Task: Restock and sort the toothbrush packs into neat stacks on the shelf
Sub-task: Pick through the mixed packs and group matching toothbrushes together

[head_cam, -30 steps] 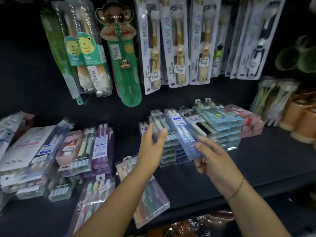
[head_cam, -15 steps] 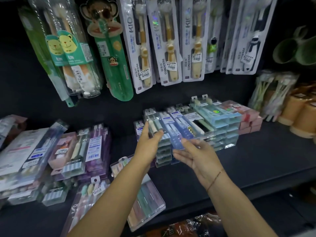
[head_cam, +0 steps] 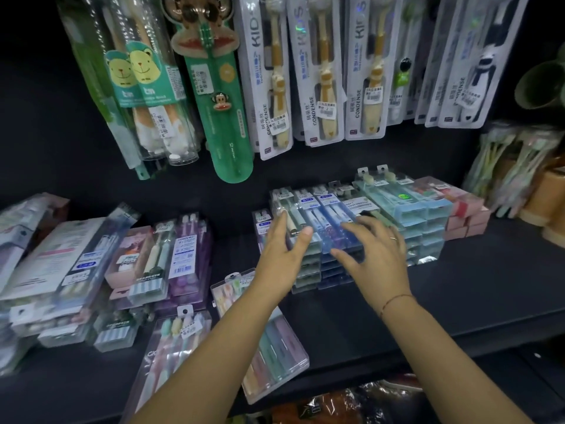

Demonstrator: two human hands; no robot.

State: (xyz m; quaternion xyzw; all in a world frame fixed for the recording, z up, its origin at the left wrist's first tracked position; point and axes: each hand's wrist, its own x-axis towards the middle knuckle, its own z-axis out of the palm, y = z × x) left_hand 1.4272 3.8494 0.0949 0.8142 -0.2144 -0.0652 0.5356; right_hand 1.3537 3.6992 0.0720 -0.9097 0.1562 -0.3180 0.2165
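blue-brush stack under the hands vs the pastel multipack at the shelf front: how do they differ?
The blue stack is several narrow packs piled squarely toward the back; the pastel multipack is one wider pack lying unstacked, askew, near the front edge. The right hand rests on the blue stack; no hand touches the pastel multipack. Both are clear plastic packs lying flat on the shelf.

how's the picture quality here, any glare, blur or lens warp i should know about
Head view: dim, the black shelf sinks near black; white glare streaks the clear tube packs; the hanging kids packs fan outward from wide-angle warp; the green cups at the right edge are soft; the left hand and right hand on the stacked packs are fairly sharp.
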